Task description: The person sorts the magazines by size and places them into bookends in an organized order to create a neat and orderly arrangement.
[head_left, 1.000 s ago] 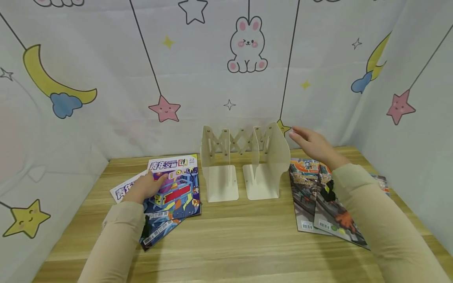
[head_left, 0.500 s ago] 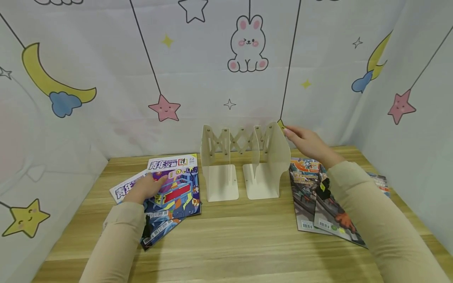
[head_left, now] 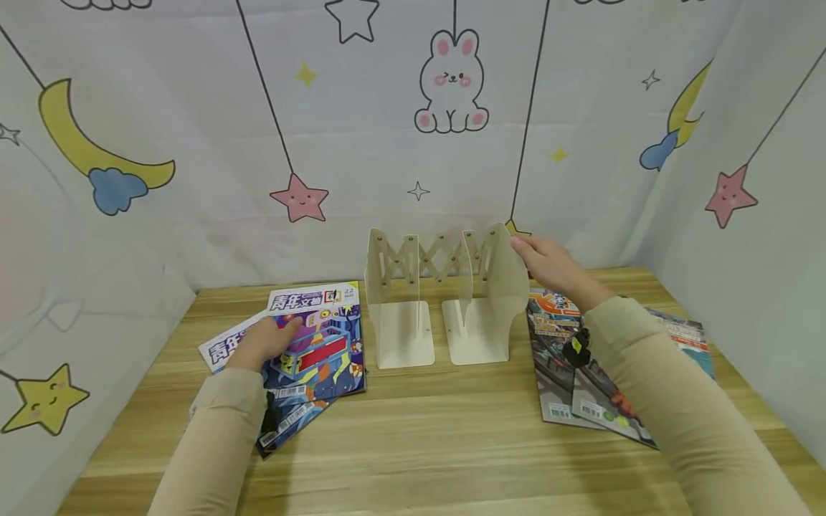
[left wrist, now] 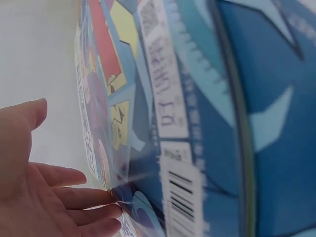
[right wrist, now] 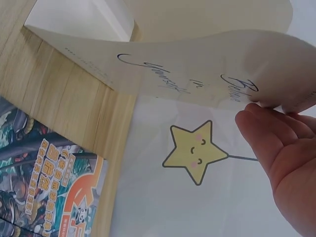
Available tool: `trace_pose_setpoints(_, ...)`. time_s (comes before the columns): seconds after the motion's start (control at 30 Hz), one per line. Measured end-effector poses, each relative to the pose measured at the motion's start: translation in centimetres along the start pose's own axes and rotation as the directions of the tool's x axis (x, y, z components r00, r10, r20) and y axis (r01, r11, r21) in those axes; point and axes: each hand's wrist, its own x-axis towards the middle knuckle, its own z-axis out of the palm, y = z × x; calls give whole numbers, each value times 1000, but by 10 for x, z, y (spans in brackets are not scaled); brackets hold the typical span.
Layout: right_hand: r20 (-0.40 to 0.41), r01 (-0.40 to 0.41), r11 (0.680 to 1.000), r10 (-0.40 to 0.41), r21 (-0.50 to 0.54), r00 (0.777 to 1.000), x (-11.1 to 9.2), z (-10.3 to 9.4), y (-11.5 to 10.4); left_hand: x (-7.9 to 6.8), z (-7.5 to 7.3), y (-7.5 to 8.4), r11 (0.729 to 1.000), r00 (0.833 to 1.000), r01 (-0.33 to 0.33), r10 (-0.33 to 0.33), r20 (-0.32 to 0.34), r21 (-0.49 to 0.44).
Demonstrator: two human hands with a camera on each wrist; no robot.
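Cream metal book rack (head_left: 464, 322) sits mid-worktop (head_left: 400, 444), toward the back, upright: two end panels, two inner dividers, flat base plates, crossed-bar linkage along the rear. Gap shows between the two base plates.

Right hand (head_left: 558, 269): at the upper rear of the rack's right end panel (head_left: 508, 287). Fingers fairly straight, tips touching the panel near its edge, not wrapped around it. Right wrist view shows handwriting (right wrist: 158, 79) on that panel's outer face.

Left hand (head_left: 266, 342): on the left magazines (head_left: 323, 358), two overlapping, fanned, beside the rack. Fingers relaxed and extended, tips touching the upper cover in left wrist view; nothing gripped. Barcode (left wrist: 181, 197) visible there.

Right magazines (head_left: 555, 358): two overlapped, fanned, lying right of the rack, partly under the right sleeve (head_left: 677, 401) in head view. Blue-and-white cover (head_left: 690, 344) shows past that sleeve. Left sleeve (head_left: 213, 430) is beige too. White curtain (head_left: 374, 129) behind, printed with stars, moons, a rabbit (head_left: 452, 82).
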Motion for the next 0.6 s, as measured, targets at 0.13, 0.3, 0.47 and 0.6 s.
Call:
trace_pose_setpoints(0.13, -6, -31, 1000, 31, -1, 999, 1, 2, -2, 2, -1, -3, 999, 999, 7, -8, -45, -38)
trace_pose_setpoints(0.3, -23, -78, 997, 78, -9, 997, 4, 6, -5, 1, -5, -3, 989, 997, 62, -68, -45, -133)
trace_pose_setpoints(0.47, -50, -121, 991, 123, 56, 991, 3, 10, -11, -3, -10, -1, 972, 994, 99, -104, -12, -214)
trace_pose_setpoints(0.6, -77, -141, 981, 152, 131, 985, 2, 14, -13, -5, -15, -2, 961, 993, 114, -117, 3, -252)
